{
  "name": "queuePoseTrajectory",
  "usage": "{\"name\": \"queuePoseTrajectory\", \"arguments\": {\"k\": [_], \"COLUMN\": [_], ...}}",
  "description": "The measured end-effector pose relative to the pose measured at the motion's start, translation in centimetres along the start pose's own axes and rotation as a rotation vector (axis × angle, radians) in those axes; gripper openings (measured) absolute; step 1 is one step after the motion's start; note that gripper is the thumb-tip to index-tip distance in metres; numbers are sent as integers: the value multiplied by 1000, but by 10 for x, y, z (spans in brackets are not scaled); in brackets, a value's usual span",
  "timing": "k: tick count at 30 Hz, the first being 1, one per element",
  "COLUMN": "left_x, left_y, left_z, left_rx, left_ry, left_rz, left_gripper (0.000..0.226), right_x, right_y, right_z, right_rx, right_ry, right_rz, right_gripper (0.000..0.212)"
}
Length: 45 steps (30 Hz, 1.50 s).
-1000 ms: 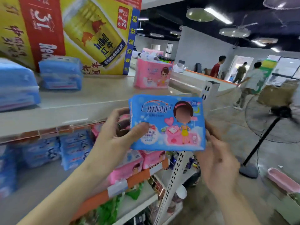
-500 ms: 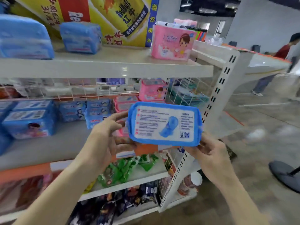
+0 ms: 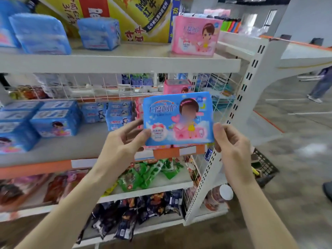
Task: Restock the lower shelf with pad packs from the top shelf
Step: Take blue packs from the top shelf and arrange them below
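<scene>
In the head view, a blue pad pack point(image 3: 177, 119) is being held upright, printed front to the camera, before the lower shelf point(image 3: 71, 148). The left hand point(image 3: 122, 146) is pinching its lower left corner and the right hand point(image 3: 231, 141) is gripping its right edge. A pink pack point(image 3: 195, 36) is standing on the top shelf point(image 3: 125, 62).

Two hands point(image 3: 122, 146) point(image 3: 231, 146), one held pack point(image 3: 177, 121)

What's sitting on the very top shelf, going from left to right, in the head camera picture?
Big blue pad pack → smaller blue pad pack → pink pad pack.
</scene>
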<state>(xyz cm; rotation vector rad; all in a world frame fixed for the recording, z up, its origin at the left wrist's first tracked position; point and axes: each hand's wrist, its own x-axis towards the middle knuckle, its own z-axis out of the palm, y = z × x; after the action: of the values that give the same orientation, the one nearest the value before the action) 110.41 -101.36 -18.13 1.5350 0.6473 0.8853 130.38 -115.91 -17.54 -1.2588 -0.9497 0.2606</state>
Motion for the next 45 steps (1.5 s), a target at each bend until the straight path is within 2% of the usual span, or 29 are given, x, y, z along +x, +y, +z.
{"name": "queuePoseTrajectory", "arguments": {"k": [2,6,9,15,18,21,23,26,28,30,31,33,36,40,45], "left_x": [-3,-7,-3,-6,-6,-11,-15,-20,-24,-29,-31,-35,-44,-55,-62], "left_y": [5,16,18,14,14,17,18,14,12,8,6,0,-8,-27,-37], "left_z": [2,9,13,17,14,12,12,11,12,12,12,13,18,26,35], "left_rx": [24,101,120,131,197,218,186,141,98,54,42,34,41,21,26], "left_ry": [15,3,65,154,155,126,85,62,8,-56,-75,-84,-36,29,9], "left_rz": [-22,-100,-189,-242,-185,-83,-44,-30,-17,0,11,44,121,148,140], "left_gripper": [48,36,57,65,69,51,41,73,78,64,53,43,47,51,50], "right_x": [4,12,17,13,9,4,1,-3,-7,-14,-17,-24,-34,-45,-57], "right_y": [-1,-4,-5,-2,-1,-1,-2,1,3,4,5,10,17,27,33], "right_z": [-1,-4,-4,-7,-8,-8,-9,-10,-10,-9,-9,-10,-12,-19,-28], "right_rx": [-48,-94,-120,-143,-106,-61,-24,-30,21,77,94,126,136,129,138], "right_ry": [-8,2,9,-14,-13,0,17,35,53,33,22,-5,-59,-84,-50], "right_rz": [0,35,75,115,123,115,111,131,127,109,101,79,69,50,84], "right_gripper": [33,44,58,59,57,61,55,51,32,18,18,35,53,48,41]}}
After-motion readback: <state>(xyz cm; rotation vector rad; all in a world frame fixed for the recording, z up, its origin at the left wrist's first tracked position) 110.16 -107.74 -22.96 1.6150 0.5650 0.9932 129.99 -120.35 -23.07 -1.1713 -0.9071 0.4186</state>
